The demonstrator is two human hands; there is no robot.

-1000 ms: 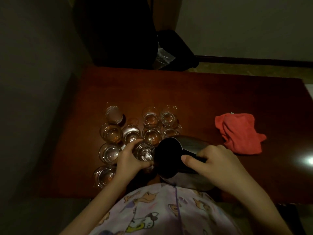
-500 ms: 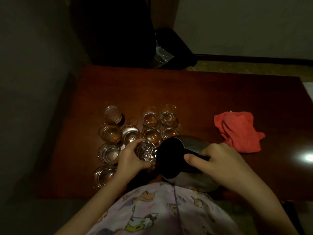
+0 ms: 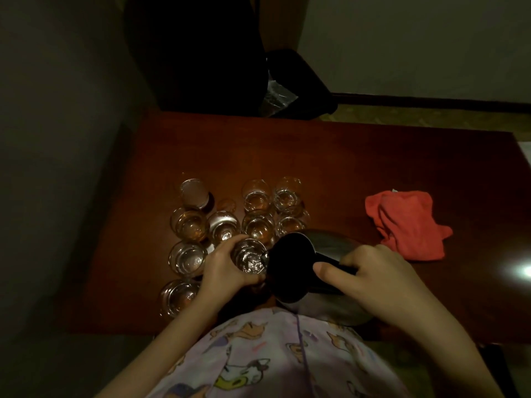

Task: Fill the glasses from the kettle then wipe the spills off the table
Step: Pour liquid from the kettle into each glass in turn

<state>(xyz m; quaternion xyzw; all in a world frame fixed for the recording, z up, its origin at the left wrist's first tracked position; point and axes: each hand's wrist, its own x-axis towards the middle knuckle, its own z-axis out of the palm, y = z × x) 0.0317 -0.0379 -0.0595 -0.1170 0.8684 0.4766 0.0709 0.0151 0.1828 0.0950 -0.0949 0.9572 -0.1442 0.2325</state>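
Note:
A steel kettle [image 3: 330, 242] is tilted to the left over the table's near edge, its dark open mouth touching a small glass [image 3: 249, 257]. My right hand [image 3: 370, 278] grips the kettle's black handle. My left hand [image 3: 227, 265] wraps around that glass from the left and holds it at the spout; water glints inside it. Several more clear glasses [image 3: 258, 201] stand in rows on the dark red table [image 3: 359, 168], some with liquid in them. No spill is visible in the dim light.
A crumpled red cloth [image 3: 408, 224] lies on the table to the right of the kettle. A dark chair and a black bin [image 3: 290, 84] stand beyond the far edge. A wall runs along the left side. My patterned shirt covers the near edge.
Both hands, the glass and the kettle have stayed almost in place. The water surface in the held glass glints more, and the view has shifted slightly.

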